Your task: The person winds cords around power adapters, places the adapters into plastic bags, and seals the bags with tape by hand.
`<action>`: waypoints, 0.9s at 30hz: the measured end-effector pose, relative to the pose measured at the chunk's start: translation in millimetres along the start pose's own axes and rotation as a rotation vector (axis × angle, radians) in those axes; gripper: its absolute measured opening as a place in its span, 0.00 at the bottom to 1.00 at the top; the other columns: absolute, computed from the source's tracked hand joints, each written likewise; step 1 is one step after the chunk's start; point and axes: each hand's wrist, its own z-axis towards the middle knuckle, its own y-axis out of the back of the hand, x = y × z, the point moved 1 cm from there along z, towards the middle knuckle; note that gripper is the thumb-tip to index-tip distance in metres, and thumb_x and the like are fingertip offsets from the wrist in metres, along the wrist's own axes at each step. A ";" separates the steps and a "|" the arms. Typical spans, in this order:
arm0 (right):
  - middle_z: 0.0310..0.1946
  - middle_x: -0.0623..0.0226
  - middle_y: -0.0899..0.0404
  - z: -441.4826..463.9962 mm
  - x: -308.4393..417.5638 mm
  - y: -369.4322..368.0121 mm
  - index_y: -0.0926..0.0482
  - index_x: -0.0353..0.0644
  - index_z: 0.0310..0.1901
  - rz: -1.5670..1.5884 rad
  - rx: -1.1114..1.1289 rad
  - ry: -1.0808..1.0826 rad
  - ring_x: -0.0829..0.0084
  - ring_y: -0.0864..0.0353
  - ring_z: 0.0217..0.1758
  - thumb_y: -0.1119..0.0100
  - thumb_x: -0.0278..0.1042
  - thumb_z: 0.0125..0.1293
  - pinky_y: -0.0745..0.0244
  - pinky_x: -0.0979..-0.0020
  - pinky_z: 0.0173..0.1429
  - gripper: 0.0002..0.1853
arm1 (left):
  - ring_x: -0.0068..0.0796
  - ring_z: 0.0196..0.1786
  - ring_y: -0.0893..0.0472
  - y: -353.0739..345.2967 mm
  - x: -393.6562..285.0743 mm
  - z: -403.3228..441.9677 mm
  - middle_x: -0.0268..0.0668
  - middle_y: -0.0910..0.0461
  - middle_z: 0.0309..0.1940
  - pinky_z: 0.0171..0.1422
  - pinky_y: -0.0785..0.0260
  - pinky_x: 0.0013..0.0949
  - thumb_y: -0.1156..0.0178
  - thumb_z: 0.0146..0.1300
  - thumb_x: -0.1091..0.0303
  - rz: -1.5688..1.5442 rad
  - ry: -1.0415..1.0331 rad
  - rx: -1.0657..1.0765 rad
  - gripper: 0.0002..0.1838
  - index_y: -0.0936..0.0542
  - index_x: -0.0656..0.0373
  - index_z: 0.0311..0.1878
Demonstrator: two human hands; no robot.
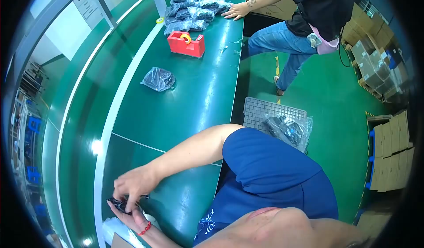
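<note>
At the lower left, over the green work surface, my left hand wears a red braided bracelet and is closed around a small black item with light streaks. My fingers cover much of it, so its kind is unclear. My right hand reaches in from above with bent fingers, touching the same item at its edge. A white rounded thing shows just beside my left wrist. Farther along the surface lies one dark item in a clear plastic bag.
A red tape dispenser stands before a pile of bagged dark items. A co-worker's hand rests by the pile. Another bagged item lies on a grey grid platform. Cartons stack at right; clear plastic lies lower left.
</note>
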 end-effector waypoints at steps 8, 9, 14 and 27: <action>0.47 0.65 0.24 1.4 3.7 -15.7 0.15 0.48 0.40 0.403 -0.131 -0.089 0.59 0.26 0.49 0.38 0.23 0.51 0.25 0.62 0.50 0.14 | 0.28 0.49 0.23 11.4 6.2 2.1 0.36 0.22 0.45 0.52 0.29 0.33 0.44 0.68 0.55 0.267 -0.313 -0.109 0.19 0.26 0.63 0.50; 0.46 0.65 0.23 2.1 3.8 -15.0 0.16 0.47 0.39 0.494 -0.143 -0.177 0.59 0.26 0.50 0.38 0.22 0.51 0.24 0.62 0.50 0.13 | 0.28 0.49 0.23 19.7 5.0 7.7 0.36 0.22 0.45 0.52 0.29 0.33 0.44 0.68 0.55 0.269 -0.315 -0.112 0.19 0.26 0.63 0.50; 0.45 0.63 0.21 1.8 -3.5 -9.7 0.16 0.45 0.39 0.157 -0.109 0.071 0.60 0.25 0.53 0.39 0.21 0.53 0.24 0.64 0.52 0.11 | 0.28 0.50 0.23 33.3 -2.3 20.8 0.37 0.23 0.47 0.55 0.29 0.32 0.44 0.68 0.56 -0.116 -0.035 0.016 0.19 0.26 0.63 0.51; 0.36 0.67 0.16 14.0 7.4 9.3 0.17 0.37 0.41 0.978 -0.439 -0.749 0.77 0.18 0.39 0.36 0.30 0.61 0.24 0.73 0.43 0.09 | 0.27 0.46 0.21 0.2 -7.0 2.9 0.38 0.20 0.43 0.51 0.27 0.28 0.40 0.66 0.58 -0.243 -0.200 0.128 0.17 0.24 0.62 0.50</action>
